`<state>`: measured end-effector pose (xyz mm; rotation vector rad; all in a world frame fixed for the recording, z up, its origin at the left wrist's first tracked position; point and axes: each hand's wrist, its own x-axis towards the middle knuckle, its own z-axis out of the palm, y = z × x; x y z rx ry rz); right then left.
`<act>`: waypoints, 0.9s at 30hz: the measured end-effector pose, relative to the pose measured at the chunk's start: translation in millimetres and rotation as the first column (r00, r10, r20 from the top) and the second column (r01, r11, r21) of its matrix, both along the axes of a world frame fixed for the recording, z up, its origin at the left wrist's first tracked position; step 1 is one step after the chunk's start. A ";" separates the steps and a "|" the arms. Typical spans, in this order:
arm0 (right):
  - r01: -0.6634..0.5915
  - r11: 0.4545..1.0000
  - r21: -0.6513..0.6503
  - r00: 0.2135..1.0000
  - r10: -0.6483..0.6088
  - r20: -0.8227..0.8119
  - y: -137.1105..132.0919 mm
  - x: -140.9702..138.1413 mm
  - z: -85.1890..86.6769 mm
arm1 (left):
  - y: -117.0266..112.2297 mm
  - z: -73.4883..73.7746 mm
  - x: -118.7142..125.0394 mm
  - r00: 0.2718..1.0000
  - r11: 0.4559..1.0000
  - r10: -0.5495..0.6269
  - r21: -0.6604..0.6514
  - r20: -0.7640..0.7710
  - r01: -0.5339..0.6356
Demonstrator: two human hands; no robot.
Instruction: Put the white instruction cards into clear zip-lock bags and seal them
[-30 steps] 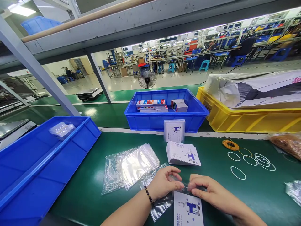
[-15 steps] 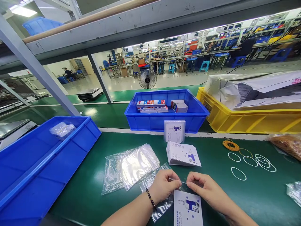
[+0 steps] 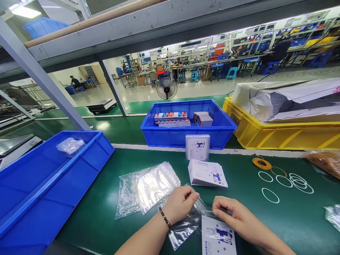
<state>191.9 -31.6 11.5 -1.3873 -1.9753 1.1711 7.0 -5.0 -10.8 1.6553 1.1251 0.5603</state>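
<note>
A white booklet [image 3: 219, 236] with a purple pump picture lies at the table's front edge, with clear film at its top. My right hand [image 3: 236, 216] pinches the edge of this clear plastic bag [image 3: 207, 211], just above the booklet. Thumb and fingers of my left hand [image 3: 180, 205] are closed by the raised film to the left; the exact grip point is hard to see. Beneath the left hand lie loose clear bags [image 3: 184, 232]. A pile of flat clear bags [image 3: 156, 187] is left of it. Beyond the hands sits a stack of booklets [image 3: 208, 173].
Bagged booklets [image 3: 197, 147] lean against a blue bin [image 3: 186, 137] holding printed boxes. A long blue bin [image 3: 87, 173] stands at left, a yellow crate [image 3: 289, 136] at back right. White rings [image 3: 270, 195] and yellow rubber bands [image 3: 261, 163] lie at right.
My left hand has shifted left and slightly up, widening the gap between the hands. The booklet has moved a little right, and my right hand slightly right and down.
</note>
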 end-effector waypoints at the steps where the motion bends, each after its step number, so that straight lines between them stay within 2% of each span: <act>1: -0.020 1.000 -0.003 1.000 0.020 0.009 0.6 2.6 0.9 | 1.3 3.6 -2.2 0.991 0.998 0.021 0.067 -0.133 -0.012; 3: -0.059 0.998 -0.012 0.998 0.059 0.026 1.6 7.4 2.7 | 2.4 9.6 -5.2 0.898 0.987 0.025 0.155 -0.440 0.048; 5: -0.091 0.996 -0.016 0.995 0.092 0.037 2.2 10.9 3.9 | 1.5 12.6 -5.7 0.734 0.980 -0.042 0.116 -0.678 0.163; 7: -0.112 0.994 -0.011 0.993 0.112 0.039 2.3 12.7 4.2 | -0.5 13.1 -4.1 0.609 0.968 -0.113 0.050 -0.785 0.244; 8: -0.118 0.993 -0.007 0.992 0.118 0.038 2.3 13.2 4.1 | -1.5 12.9 -2.8 0.582 0.961 -0.139 0.032 -0.801 0.274; 11: -0.135 0.991 0.013 0.990 0.135 0.033 2.3 13.4 3.1 | -3.0 11.7 0.4 0.570 0.943 -0.196 0.006 -0.798 0.333; 15: -0.140 0.990 0.011 0.990 0.139 0.025 2.8 13.6 1.8 | 1.7 9.6 -2.3 0.642 0.959 -0.163 0.033 -0.749 0.282; 16: -0.135 0.991 0.009 0.990 0.135 0.031 3.0 13.5 1.4 | 4.5 9.1 -5.1 0.701 0.971 -0.126 0.057 -0.702 0.231; 17: -0.132 0.991 0.014 0.990 0.132 0.044 3.2 13.2 1.0 | 8.0 8.9 -8.6 0.796 0.988 -0.080 0.060 -0.600 0.144; 18: -0.130 0.991 0.028 0.990 0.128 0.061 3.4 12.6 0.2 | 12.0 9.0 -12.8 0.892 0.999 -0.022 0.033 -0.452 0.041; 19: -0.131 0.990 0.048 0.989 0.127 0.081 3.8 11.7 -0.8 | 16.2 9.5 -17.4 0.956 0.998 0.042 -0.024 -0.291 -0.051; 20: -0.130 0.989 0.072 0.987 0.122 0.103 4.3 10.3 -2.3 | 20.3 10.6 -21.9 0.986 0.986 0.118 -0.103 -0.119 -0.130; 21: -0.126 0.987 0.097 0.986 0.113 0.124 4.8 8.5 -4.2 | 23.8 12.0 -26.1 0.981 0.966 0.191 -0.188 0.042 -0.180; 23: -0.097 0.982 0.161 0.986 0.073 0.150 6.0 4.4 -9.0 | 28.0 15.5 -31.9 0.922 0.932 0.285 -0.301 0.263 -0.203; 25: -0.034 0.959 0.281 0.990 -0.006 0.139 6.7 0.7 -13.8 | 27.3 18.3 -32.8 0.859 0.921 0.319 -0.345 0.399 -0.181; 27: 0.050 0.913 0.404 0.993 -0.090 0.080 6.6 -1.4 -17.5 | 22.2 19.2 -29.0 0.869 0.940 0.260 -0.316 0.421 -0.128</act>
